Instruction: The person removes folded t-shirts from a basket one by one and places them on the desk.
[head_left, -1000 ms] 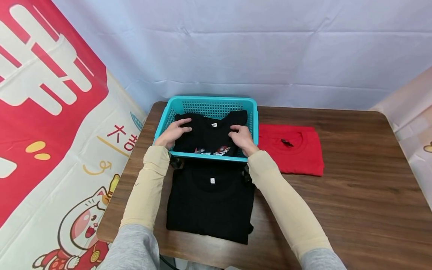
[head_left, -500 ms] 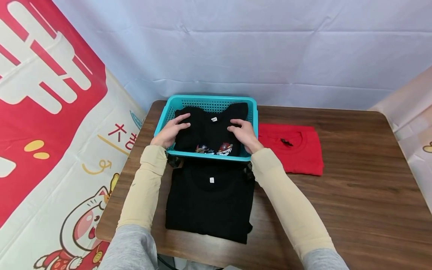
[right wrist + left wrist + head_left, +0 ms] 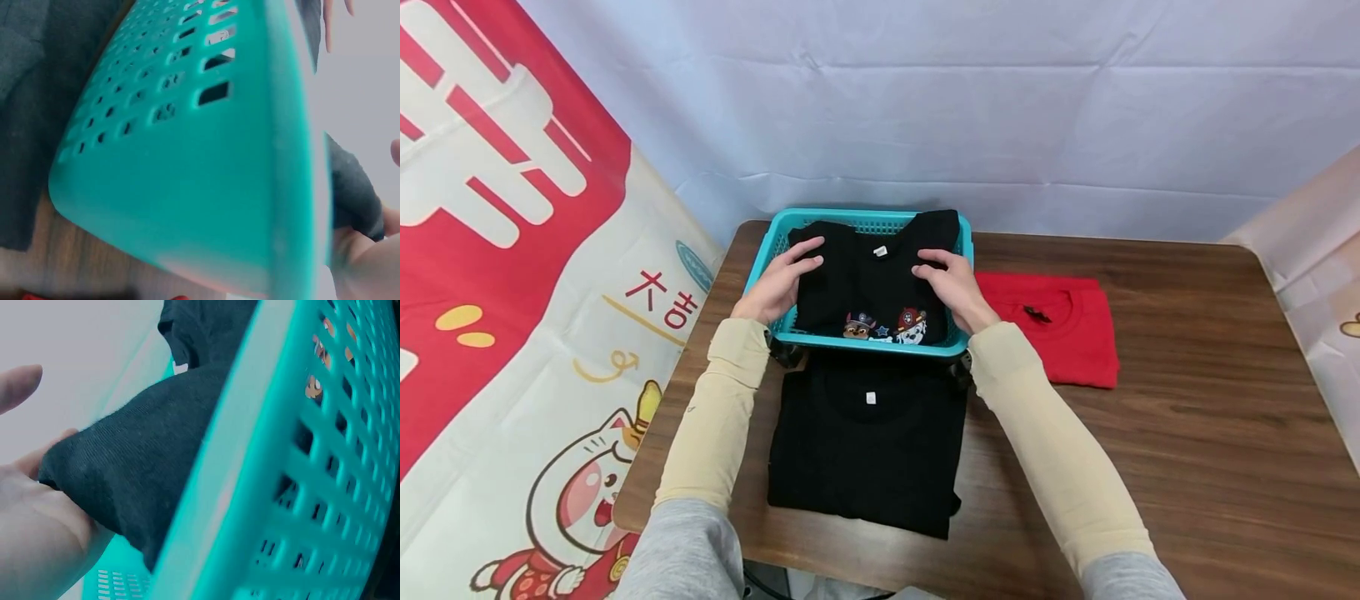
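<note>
A folded black T-shirt (image 3: 868, 283) with a cartoon dog print and a white neck label is tilted inside a turquoise plastic basket (image 3: 872, 350), its upper edge near the basket's far rim. My left hand (image 3: 775, 286) holds its left side, two digits showing on top and the others hidden by the cloth. In the left wrist view, the left palm (image 3: 44, 531) lies against the shirt's folded edge. On the opposite side my right hand (image 3: 955, 287) grips the shirt the same way. The right wrist view shows that hand (image 3: 369, 262) beside the cloth, just past the basket's rim.
Another folded black T-shirt (image 3: 868, 467) lies in front of the basket, near the table's front edge. A folded red T-shirt (image 3: 1060, 333) is right of the basket. Bare wooden table (image 3: 1210, 375) extends further right; a white curtain (image 3: 925, 108) hangs behind.
Both hands have raised the printed black T-shirt within the basket, so its collar sits higher and more of the print shows. The basket and the other two shirts stay put.
</note>
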`<action>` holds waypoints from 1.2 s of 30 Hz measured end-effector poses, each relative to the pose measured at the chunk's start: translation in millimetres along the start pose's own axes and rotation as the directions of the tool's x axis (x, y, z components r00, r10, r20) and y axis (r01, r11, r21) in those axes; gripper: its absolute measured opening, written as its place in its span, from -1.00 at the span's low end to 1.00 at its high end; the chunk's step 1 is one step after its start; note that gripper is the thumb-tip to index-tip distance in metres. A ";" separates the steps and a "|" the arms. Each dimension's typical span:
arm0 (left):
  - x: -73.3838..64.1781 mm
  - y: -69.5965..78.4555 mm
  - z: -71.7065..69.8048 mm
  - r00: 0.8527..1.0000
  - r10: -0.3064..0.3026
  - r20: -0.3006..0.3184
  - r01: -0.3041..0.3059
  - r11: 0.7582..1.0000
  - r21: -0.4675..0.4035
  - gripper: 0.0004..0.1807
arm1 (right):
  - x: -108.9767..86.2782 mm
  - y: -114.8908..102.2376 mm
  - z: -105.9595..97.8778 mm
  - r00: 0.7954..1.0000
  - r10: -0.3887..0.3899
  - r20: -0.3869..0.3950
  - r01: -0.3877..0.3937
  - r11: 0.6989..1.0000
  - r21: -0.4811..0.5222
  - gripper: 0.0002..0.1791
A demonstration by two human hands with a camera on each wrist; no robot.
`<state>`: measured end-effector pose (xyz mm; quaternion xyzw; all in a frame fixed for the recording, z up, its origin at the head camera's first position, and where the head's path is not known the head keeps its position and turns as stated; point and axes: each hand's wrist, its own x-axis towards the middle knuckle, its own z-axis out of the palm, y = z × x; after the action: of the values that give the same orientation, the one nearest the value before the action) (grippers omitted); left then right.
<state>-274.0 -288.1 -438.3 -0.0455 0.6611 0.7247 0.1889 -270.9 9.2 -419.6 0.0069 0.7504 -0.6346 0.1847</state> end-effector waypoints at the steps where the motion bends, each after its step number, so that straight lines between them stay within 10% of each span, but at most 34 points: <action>1: -0.3 0.8 0.9 1.000 -0.002 -0.002 0.002 1.000 -0.013 -0.44 | -0.5 -1.0 -1.1 1.000 -0.004 0.000 0.004 1.000 0.003 -0.49; 12: -3.8 9.7 9.2 0.997 0.066 -0.046 -0.063 0.996 0.066 -0.44 | -8.2 -13.5 -12.7 0.997 -0.067 -0.025 0.066 0.998 -0.023 -0.51; 25: -12.0 21.8 19.8 0.984 0.179 -0.025 -0.159 0.921 0.355 -0.38 | -13.9 -19.7 -23.2 0.984 -0.162 -0.081 0.160 0.987 -0.033 -0.55; 36: -19.1 26.9 21.8 0.978 0.208 -0.012 -0.193 0.926 0.325 -0.36 | -21.3 -24.6 -35.4 0.974 -0.165 -0.153 0.173 0.984 0.039 -0.60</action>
<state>-261.4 -272.3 -404.3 0.0368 0.7760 0.6211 0.1033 -266.6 43.0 -385.7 -0.0047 0.7433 -0.6650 0.0729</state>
